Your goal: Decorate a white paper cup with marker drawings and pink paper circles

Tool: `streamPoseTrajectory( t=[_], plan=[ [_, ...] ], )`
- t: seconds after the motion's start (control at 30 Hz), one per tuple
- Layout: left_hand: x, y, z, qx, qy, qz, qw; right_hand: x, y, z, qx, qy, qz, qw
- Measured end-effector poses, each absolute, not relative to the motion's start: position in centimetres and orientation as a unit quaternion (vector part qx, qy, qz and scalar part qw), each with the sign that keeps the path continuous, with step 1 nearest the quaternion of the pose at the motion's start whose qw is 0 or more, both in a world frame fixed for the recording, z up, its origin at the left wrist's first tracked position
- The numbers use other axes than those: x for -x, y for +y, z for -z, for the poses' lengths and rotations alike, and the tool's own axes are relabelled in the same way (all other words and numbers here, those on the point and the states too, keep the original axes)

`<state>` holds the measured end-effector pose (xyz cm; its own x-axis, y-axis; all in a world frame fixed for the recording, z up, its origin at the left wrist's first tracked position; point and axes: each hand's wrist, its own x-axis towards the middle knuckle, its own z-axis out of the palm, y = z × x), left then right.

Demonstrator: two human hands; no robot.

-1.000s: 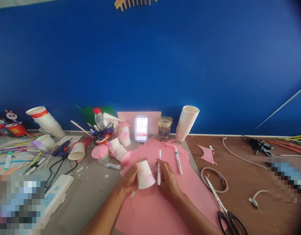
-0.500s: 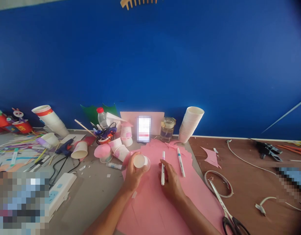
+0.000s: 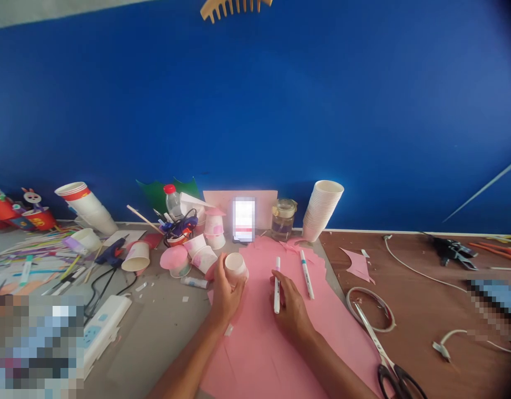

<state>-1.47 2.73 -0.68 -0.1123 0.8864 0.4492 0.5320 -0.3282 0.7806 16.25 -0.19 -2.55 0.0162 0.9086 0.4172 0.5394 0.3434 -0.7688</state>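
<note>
Paper cup (image 3: 235, 267) sits in the left hand (image 3: 226, 293), which grasps it around the side with the open mouth tilted up toward the head camera, just above the far-left part of the pink paper sheet (image 3: 259, 357). The right hand (image 3: 292, 310) rests on the sheet, near its middle, and grips a white marker (image 3: 277, 285) upright with the tip pointing away from the person. A second marker with a blue band (image 3: 307, 275) lies on the sheet just beyond the right hand. Just left of the sheet, a group of pink-patched paper cups (image 3: 204, 260) lies on its side, with a pink-topped cup (image 3: 175, 261) beside it and a glue stick (image 3: 194, 282) lying nearer the sheet. Beyond the sheet's far edge stand a glass jar (image 3: 283, 220), a tilted stack of white paper cups (image 3: 321, 210) and a phone-like glowing object (image 3: 243, 220), too blurred to tell for certain. To the right of the sheet, scissors (image 3: 390, 371) lie on the brown part of the desk (image 3: 417, 316), with a thin tape ring (image 3: 370, 309) near their blades. Left of the sheet, on the grey part of the desk, lie a hot glue gun (image 3: 112, 252) and a white power strip (image 3: 106, 327).
</note>
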Motion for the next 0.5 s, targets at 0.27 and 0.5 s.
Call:
streamPoseTrajectory(
  t=[0.27, 0.5],
  plan=[
    [1.4, 1.2, -0.2, -0.704, 0.508, -0.494, -0.035, -16.1, -0.2, 2.4, 0.545, -0.667, -0.199, 0.467],
    [0.3, 0.0, -0.9, -0.86, 0.361, -0.36, -0.012, -16.2, -0.2, 2.6, 0.543, -0.669, -0.19, 0.471]
  ],
)
